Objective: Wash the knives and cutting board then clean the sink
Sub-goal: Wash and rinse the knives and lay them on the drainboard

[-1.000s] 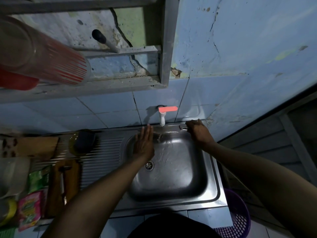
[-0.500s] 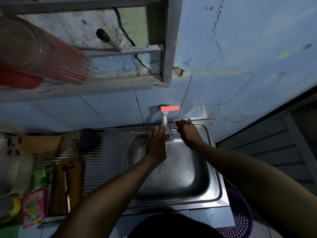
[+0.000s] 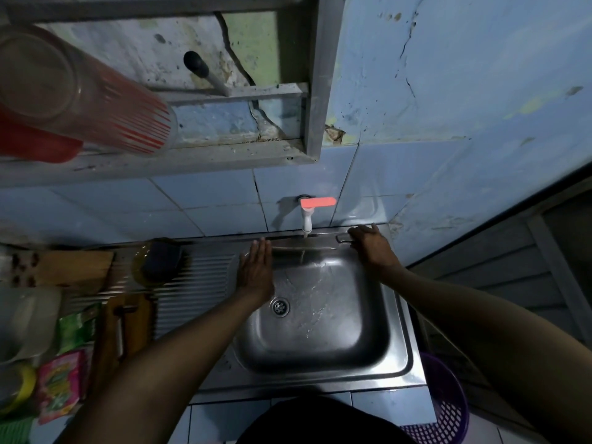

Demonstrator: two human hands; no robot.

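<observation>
Water runs from the white tap, which has a red lever, into the steel sink. My left hand lies flat with straight fingers on the basin's left inner wall, just left of the stream. At the back right rim, my right hand grips the end of a thin metal knife. Its blade points left along the back wall under the tap. A wooden cutting board lies on the left drainer with another knife on it.
A dark sponge in a yellow dish sits on the ribbed drainer. Left of it are a wooden block, soap sachets and plastic containers. A shelf with a striped glass hangs overhead. A purple basket stands at the lower right.
My left hand has slid from under the tap back to the basin's left wall. My right hand has moved right along the back rim, taking the knife with it.
</observation>
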